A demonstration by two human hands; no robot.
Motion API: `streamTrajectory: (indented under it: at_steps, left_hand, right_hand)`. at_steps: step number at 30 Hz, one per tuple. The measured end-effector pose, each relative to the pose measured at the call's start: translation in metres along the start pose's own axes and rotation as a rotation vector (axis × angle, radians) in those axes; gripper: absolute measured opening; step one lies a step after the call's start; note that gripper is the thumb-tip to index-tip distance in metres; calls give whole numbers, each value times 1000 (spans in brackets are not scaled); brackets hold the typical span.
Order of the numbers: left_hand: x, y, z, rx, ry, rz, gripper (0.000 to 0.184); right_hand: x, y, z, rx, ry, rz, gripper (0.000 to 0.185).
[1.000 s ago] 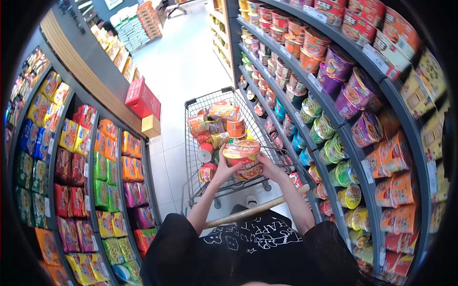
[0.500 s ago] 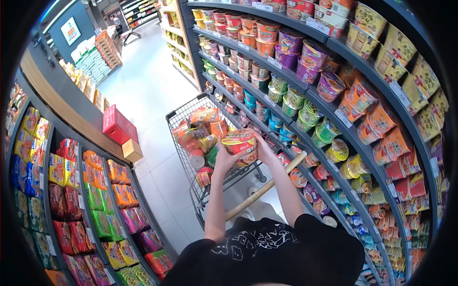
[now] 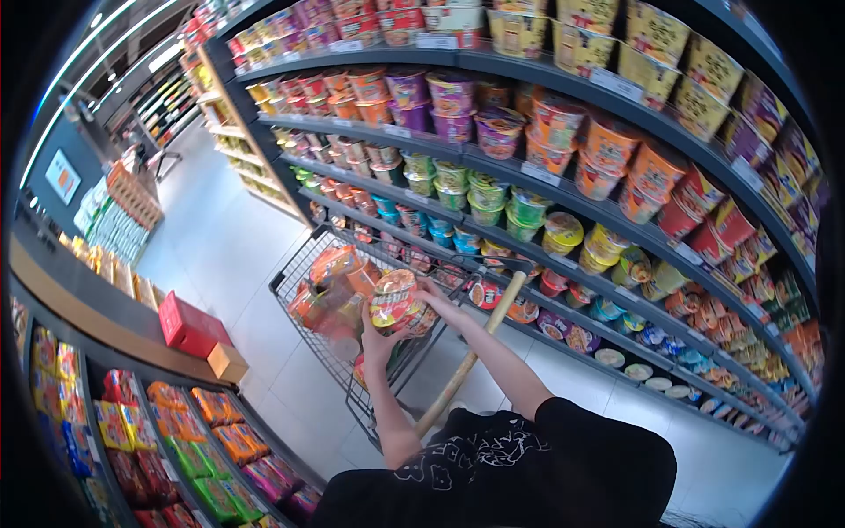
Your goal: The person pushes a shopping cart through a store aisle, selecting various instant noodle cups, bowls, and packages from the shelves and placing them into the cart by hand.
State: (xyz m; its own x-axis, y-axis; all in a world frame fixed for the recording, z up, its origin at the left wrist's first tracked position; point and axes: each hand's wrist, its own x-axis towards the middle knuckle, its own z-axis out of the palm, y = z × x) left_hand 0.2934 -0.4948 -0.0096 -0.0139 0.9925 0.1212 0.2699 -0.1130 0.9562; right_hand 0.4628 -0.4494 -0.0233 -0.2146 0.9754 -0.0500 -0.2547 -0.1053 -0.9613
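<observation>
Between my two hands is a red and yellow instant noodle tub (image 3: 393, 297), raised over the shopping cart and tilted so that its round lid shows. My left hand (image 3: 378, 339) wraps its lower left side, thumb across the front. On the tub's right side lies my right hand (image 3: 431, 301), its fingers partly hidden. Beneath and beyond the tub, the wire shopping cart (image 3: 304, 339) holds several packs, among them orange noodle packs (image 3: 334, 262), somewhat blurred. The cart's pale handle bar (image 3: 475, 348) runs below my right forearm.
Shelves of cup noodles (image 3: 497, 132) curve along the right side. Bagged noodles (image 3: 194, 414) fill a rack at lower left. A red box (image 3: 192, 324) and a small tan box (image 3: 227, 362) stand left of the cart. The pale floor aisle (image 3: 224, 216) leads away beyond.
My view has swung to the right, so the shelves and cart sit farther left. The tub has turned in my hands, showing more of its lid. Both hands still grip it.
</observation>
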Motion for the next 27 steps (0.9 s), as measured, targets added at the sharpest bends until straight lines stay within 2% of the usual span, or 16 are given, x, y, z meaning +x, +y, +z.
streamTrajectory:
  at_steps: [3, 5, 8, 11, 13, 14, 15, 17, 19, 22, 25, 27]
  left_hand:
    - [-8, 1, 9, -54, -21, 45, 101]
    - [-12, -9, 13, -83, -88, 3, 102]
    - [-15, -34, 21, -52, -83, 114, 104]
    - [-36, -1, 35, -200, -50, 21, 104]
    - [-49, 25, 44, -80, -26, -66, 104]
    - [-52, 24, 50, -103, -31, -28, 103]
    - [-54, 17, 52, -104, -53, -28, 103]
    - [-56, 3, 63, -50, -1, 123, 102]
    - [-73, 33, 82, -118, -39, 105, 102]
    - [-94, 57, 106, -121, 41, 39, 103]
    - [-103, 42, 120, 19, 103, 96, 105]
    - [-107, 34, 124, 56, 70, 77, 104]
  right_hand:
    - [-2, 15, -10, 4, -9, -16, 59]
    - [-10, 14, -13, -36, -13, -2, 60]
    - [-24, 10, -18, -51, -12, 17, 60]
    - [-44, 0, -23, -80, 11, 5, 61]
    - [-42, 17, -32, -7, 25, 24, 67]
    - [-41, 28, -37, 64, 20, 37, 74]
    - [-45, 30, -38, 68, 42, 35, 74]
    - [-56, 27, -44, 104, 58, 28, 75]
    - [-79, 8, -50, 97, 101, 41, 73]
    - [-107, -7, -58, 146, 134, 53, 73]
    - [-125, -10, -72, 253, 116, 56, 77]
    - [-139, -13, -78, 252, 112, 77, 77]
